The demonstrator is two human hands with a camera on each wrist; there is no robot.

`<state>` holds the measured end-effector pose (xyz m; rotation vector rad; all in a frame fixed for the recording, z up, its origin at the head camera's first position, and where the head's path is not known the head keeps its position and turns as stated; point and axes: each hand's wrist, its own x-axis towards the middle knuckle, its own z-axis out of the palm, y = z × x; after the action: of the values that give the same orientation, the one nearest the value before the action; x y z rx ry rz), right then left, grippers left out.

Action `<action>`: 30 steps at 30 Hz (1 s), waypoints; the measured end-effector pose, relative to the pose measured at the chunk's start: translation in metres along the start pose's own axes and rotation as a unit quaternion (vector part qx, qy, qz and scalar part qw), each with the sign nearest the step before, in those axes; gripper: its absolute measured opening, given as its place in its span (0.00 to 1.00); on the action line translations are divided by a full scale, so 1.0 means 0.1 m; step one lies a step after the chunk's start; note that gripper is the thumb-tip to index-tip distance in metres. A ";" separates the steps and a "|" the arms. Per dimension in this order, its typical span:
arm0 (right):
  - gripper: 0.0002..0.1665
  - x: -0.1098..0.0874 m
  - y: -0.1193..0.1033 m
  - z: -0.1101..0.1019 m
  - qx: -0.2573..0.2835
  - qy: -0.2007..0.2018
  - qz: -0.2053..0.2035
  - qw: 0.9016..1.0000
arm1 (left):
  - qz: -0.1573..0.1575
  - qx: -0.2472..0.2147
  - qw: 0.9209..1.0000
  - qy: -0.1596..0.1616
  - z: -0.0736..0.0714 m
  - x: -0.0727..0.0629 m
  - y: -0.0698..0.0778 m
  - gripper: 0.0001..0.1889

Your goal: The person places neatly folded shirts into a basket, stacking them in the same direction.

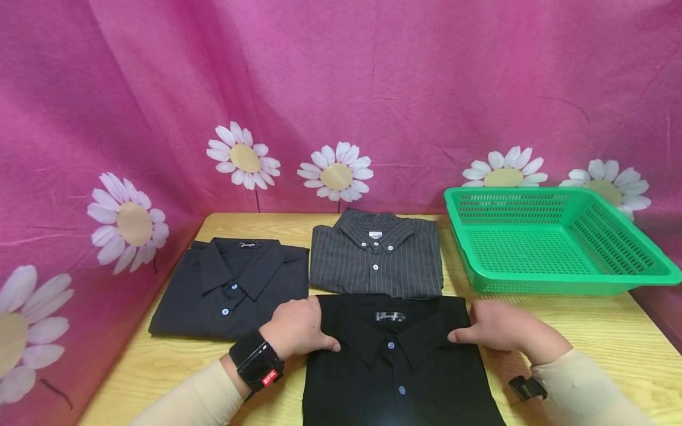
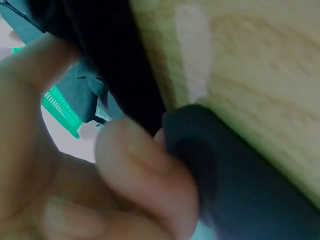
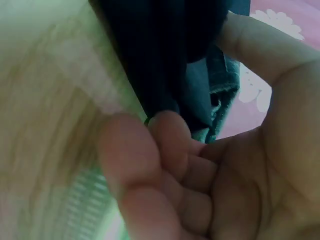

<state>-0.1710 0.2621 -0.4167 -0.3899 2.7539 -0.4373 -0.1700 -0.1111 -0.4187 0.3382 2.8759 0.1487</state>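
Hands [image 1: 297,327] [image 1: 505,327] round folded edges of a smooth black shirt [image 1: 396,368]

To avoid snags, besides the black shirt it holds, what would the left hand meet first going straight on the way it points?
Probably the striped shirt, lying just beyond the black shirt; whether the left hand would touch it or pass above is unclear.

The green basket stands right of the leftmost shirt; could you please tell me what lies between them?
In the head view, the striped shirt lies between the leftmost shirt and the basket; the black shirt lies nearer the person.
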 end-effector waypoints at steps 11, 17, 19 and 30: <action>0.33 0.06 -0.06 0.03 -0.053 -0.014 0.007 0.998 | 0.046 0.017 0.999 0.001 -0.03 -0.03 0.03 0.31; 0.33 0.10 -0.07 0.01 -0.058 -0.029 -0.001 0.998 | 0.059 -0.005 0.998 -0.017 0.00 -0.02 0.02 0.30; 0.32 0.10 -0.07 0.01 -0.058 -0.034 -0.010 0.998 | 0.057 -0.011 0.998 -0.026 0.01 -0.03 0.02 0.30; 0.22 0.06 -0.08 0.07 -0.026 -0.038 -0.057 0.997 | 0.053 0.005 0.997 -0.061 0.01 -0.05 0.05 0.27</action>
<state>-0.1729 0.2513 -0.4217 -0.5666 2.6819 -0.3709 -0.1639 -0.1076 -0.4177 0.4843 2.7392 0.1284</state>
